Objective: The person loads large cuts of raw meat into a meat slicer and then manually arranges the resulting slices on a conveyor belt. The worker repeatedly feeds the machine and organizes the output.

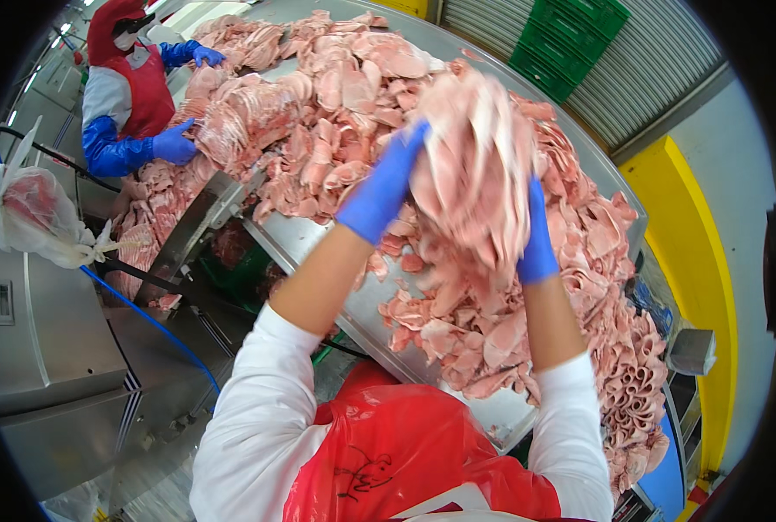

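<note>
We found the left hand and right hand clasping blurred meat slices; hidden fingers' spread we could not tell

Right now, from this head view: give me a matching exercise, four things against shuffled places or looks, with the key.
1. meat bundle
2. green crates
3. plastic bag
4. wearer's apron

A. far left, knotted
B. red, with a black drawing
C. between the wearer's left hand and right hand
D. by the ribbed shutter

Pairs: 1-C, 2-D, 3-A, 4-B
</note>
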`<state>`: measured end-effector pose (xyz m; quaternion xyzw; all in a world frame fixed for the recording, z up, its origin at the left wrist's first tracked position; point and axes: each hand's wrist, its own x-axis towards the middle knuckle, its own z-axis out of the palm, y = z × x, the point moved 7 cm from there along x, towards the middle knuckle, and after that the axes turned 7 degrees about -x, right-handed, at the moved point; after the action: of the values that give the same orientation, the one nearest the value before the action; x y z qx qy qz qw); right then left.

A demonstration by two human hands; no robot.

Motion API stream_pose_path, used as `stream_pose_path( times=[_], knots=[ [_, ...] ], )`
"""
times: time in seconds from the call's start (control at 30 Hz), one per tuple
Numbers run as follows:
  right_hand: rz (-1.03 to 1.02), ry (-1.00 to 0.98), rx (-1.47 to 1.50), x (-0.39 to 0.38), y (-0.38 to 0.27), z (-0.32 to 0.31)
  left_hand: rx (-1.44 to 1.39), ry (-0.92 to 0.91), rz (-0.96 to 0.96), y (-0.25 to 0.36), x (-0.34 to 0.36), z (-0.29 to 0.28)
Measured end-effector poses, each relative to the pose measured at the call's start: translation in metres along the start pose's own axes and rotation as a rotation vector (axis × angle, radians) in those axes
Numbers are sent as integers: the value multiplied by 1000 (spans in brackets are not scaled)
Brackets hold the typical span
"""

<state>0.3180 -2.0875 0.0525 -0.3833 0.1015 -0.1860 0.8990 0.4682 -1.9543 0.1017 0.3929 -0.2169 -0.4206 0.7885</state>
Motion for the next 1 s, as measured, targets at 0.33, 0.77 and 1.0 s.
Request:
stream_pose_path(
  times=[0.33,0.77,1.0],
  knots=[
    [-390,11,-1271,209,3,169,301,674,403,180,70,-274],
    [24,430,-1693,-224,39,-73,553,39,174,-168,-63,-61],
    [15,1339,-1146,-504,-17,-150,631,-354,54,-220,-102,19]
  ],
)
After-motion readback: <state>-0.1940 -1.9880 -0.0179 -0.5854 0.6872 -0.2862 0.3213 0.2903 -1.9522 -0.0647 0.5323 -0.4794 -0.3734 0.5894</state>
